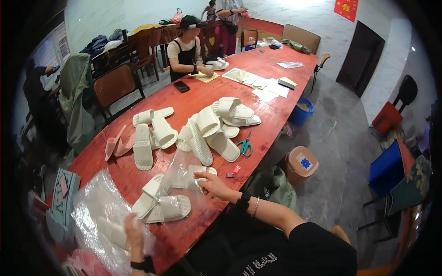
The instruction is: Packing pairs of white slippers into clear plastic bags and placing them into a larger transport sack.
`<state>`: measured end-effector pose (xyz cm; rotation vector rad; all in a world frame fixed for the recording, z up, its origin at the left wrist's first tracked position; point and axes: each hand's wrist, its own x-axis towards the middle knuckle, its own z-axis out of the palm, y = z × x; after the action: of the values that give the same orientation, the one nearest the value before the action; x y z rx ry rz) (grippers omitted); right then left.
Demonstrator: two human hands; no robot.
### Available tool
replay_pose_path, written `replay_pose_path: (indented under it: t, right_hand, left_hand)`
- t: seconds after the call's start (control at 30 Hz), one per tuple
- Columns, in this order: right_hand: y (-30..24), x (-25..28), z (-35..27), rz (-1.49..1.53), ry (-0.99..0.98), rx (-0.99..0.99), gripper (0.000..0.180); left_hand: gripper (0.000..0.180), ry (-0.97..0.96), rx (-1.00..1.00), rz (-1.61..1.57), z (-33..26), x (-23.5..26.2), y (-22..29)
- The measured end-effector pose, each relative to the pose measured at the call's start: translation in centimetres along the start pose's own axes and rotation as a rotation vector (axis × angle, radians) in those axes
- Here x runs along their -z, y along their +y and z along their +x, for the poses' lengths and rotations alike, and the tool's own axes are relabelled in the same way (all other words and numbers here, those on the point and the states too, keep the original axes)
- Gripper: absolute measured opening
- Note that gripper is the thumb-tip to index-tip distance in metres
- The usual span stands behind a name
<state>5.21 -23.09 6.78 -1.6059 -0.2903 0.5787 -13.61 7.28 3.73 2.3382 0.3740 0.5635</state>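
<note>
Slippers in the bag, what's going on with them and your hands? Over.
Left hand holding the clear plastic bag; right hand pinching its far end. White slipper pair lies partly under the film. Loose slippers and scissors lie beyond.

Near edge is tight for me: right hand (pixel 208 180) and left hand (pixel 134 228) work over a clear bag (pixel 182 170) w/ white slippers (pixel 159 204) in it, plastic bag stack (pixel 99 207) blocking near left. Mid table (pixel 202 99) crowded: slipper heap (pixel 216 126) right of centre, loose slippers (pixel 147 135) left, scissors (pixel 245 147) by right edge. Bare lane between the two piles runs far toward the phone (pixel 181 86). Far end: papers (pixel 258 83) and a co-worker (pixel 186 50).
</note>
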Motion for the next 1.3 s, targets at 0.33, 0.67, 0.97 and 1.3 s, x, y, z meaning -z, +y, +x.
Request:
replay_pose_path:
  t: [0.33, 0.67, 0.97, 1.3]
  right_hand:
    - [4.3, 3.0, 1.1, 0.307, 0.078, -0.068, 0.04]
    - [5.6, 5.7, 0.6, 0.243, 0.061, -0.088, 0.033]
    - [3.9, 5.4, -2.0, -0.499, 0.094, 0.33, 0.07]
    - [-0.1, 7.1, -5.7, -1.217, -0.21, 1.034, 0.013]
  left_hand:
    - [0.088, -0.334, -0.298, 0.189, -3.9, -16.5, 12.1]
    - [0.063, -0.22, -0.31, 0.447, -4.2, -17.7, 8.3]
    - [0.009, -0.116, -0.269, 0.357, -1.2, -17.7, 8.2]
    - [0.012, -0.504, 0.006, -0.649, 0.6, -12.2, 11.9]
